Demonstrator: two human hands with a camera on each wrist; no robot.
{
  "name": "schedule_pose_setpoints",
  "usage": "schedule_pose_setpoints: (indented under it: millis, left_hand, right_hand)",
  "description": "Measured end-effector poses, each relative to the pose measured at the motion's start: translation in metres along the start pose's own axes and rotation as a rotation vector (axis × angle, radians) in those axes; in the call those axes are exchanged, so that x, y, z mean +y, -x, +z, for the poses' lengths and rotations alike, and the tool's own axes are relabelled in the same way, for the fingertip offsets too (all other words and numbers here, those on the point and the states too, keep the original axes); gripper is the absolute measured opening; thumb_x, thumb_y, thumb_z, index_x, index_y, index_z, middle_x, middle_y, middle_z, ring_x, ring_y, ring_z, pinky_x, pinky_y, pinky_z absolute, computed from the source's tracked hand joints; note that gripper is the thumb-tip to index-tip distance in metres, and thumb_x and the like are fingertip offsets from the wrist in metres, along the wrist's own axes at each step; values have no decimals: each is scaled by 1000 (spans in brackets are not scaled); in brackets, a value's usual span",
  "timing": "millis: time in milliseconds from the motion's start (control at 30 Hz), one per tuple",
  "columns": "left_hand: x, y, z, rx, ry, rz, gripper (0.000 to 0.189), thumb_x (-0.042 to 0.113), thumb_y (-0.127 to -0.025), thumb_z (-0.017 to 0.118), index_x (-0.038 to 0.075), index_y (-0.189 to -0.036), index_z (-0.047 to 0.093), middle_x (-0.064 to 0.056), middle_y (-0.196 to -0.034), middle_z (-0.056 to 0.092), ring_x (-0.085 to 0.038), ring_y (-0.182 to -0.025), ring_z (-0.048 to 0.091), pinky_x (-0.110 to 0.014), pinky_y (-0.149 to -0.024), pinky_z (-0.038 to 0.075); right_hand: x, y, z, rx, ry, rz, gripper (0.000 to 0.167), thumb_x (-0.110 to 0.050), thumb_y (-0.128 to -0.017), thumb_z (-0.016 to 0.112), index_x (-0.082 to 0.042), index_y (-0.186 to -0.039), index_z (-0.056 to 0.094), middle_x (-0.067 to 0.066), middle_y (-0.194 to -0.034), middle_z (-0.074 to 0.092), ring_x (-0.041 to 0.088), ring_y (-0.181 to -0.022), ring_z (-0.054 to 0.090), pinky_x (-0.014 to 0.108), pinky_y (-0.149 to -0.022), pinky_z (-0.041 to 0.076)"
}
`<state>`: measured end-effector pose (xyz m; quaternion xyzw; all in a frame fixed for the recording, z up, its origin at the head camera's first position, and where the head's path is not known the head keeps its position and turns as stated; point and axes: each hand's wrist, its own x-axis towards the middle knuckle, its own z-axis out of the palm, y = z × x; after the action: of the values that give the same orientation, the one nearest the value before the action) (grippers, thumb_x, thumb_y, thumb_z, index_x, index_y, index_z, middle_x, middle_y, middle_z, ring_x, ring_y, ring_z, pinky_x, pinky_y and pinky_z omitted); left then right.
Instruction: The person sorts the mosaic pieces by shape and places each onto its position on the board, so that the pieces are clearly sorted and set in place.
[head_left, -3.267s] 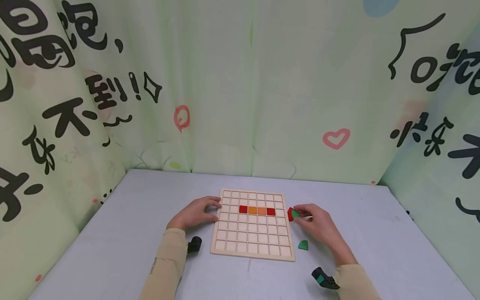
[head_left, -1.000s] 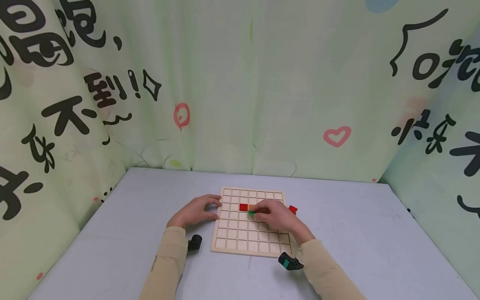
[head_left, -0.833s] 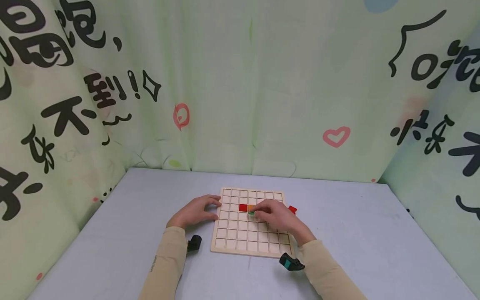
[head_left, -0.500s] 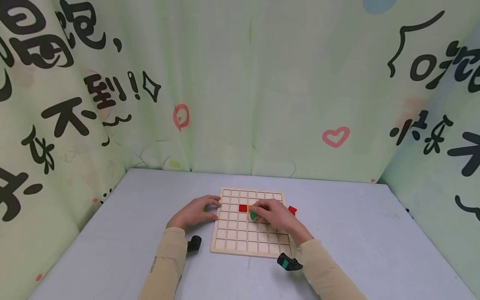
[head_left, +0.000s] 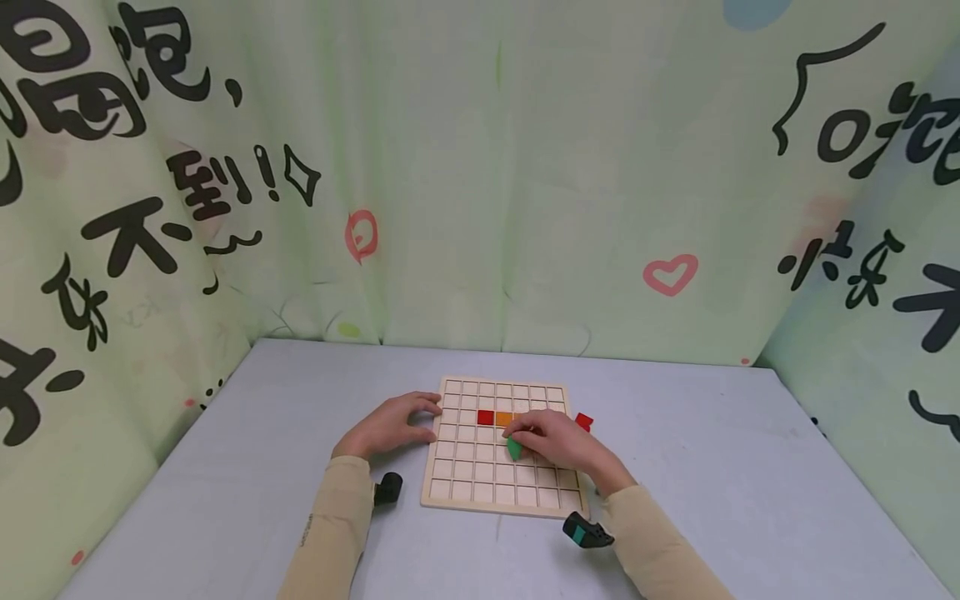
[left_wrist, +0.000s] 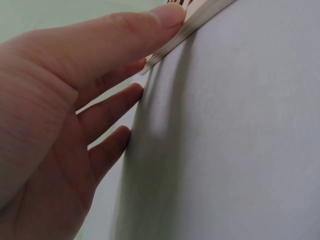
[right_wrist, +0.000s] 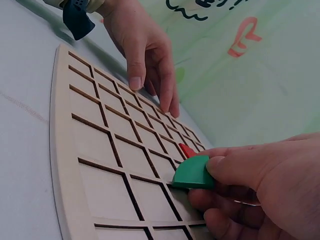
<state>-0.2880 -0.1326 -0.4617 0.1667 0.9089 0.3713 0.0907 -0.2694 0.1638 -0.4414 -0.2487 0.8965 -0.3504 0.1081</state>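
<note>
A wooden grid board (head_left: 465, 506) lies on the table with square cells. My left hand (head_left: 393, 423) rests at its left edge, thumb and fingers spread; in the left wrist view the thumb (left_wrist: 135, 35) lies along the board's rim. My right hand (head_left: 553, 437) is over the middle of the board, pinching a green quarter-circle piece (right_wrist: 192, 172) between thumb and fingers. Just beyond it, a red square tile (head_left: 486, 417) and an orange tile (head_left: 504, 418) sit side by side in one row. My right hand covers the cells farther along that row.
Loose red pieces (head_left: 584, 421) lie on the table beside the board's right edge. The pale table (head_left: 712, 467) ends at a printed curtain (head_left: 450, 275) behind and at both sides. A black wrist device (head_left: 587, 532) hangs near my right sleeve.
My right hand has carried the green piece from beside the board leftward over its middle. In the last half second it shifts slightly nearer and right. The left hand stays put.
</note>
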Motion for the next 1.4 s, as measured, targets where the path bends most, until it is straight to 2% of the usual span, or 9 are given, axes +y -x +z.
schedule_pose_setpoints:
  millis: [100,200,433,633,833,1033,1300,1400]
  left_hand:
    - [0,0,0,1,3,8,35,13,-83,78,9,-117,69,-2,-144,51,-26,-139,38,-43,-115,33]
    - [0,1,-1,-4,0,9,36,13,-83,78,9,-118,68,-2,-145,50,-26,-139,38,-42,-115,32]
    - [-2,0,-1,-12,-3,25,36,13,-84,78,7,-118,68,-3,-145,50,-27,-139,38,-43,-115,32]
    - [-3,0,-1,-12,-3,33,36,13,-84,77,7,-118,68,-3,-145,50,-27,-139,38,-43,-115,32]
    - [-2,0,-1,-11,2,27,36,14,-84,78,8,-118,68,-2,-144,50,-26,-139,38,-42,-115,32]
    - [-1,0,-2,-12,1,27,37,14,-84,78,8,-118,68,-3,-144,50,-27,-139,38,-43,-115,33]
    - [-2,1,-3,-21,-10,53,36,13,-84,77,7,-118,68,-4,-144,51,-28,-138,39,-44,-114,33]
    - [-2,1,-2,-22,-11,52,36,14,-84,77,7,-118,68,-5,-144,51,-28,-138,39,-44,-114,33]
  right_hand:
    - [1,1,1,8,17,13,15,-15,-98,60,-16,-108,71,-6,-99,64,16,-92,54,32,-83,51]
    - [0,1,3,39,-14,55,18,-14,-97,61,-15,-113,69,-5,-99,63,16,-91,54,31,-82,52]
    - [-2,1,2,110,-217,88,20,-13,-98,60,-9,-116,67,2,-95,64,18,-79,63,29,-74,57]
    - [-7,-3,3,107,-277,88,19,-12,-97,60,-10,-113,70,5,-111,65,19,-86,65,27,-77,59]
    - [-11,-8,7,144,-280,135,18,-14,-95,63,-17,-109,74,-1,-112,66,17,-95,60,28,-85,53]
    - [-14,-12,12,157,-305,185,24,-19,-90,71,-18,-113,72,-1,-107,65,18,-94,58,31,-82,51]
    - [-14,-19,21,143,-163,114,30,-14,-88,73,-13,-118,69,-3,-97,65,15,-86,59,27,-77,53]
    - [-14,-21,24,147,-137,110,27,-11,-88,72,-10,-114,69,-3,-94,66,13,-84,60,26,-77,54]
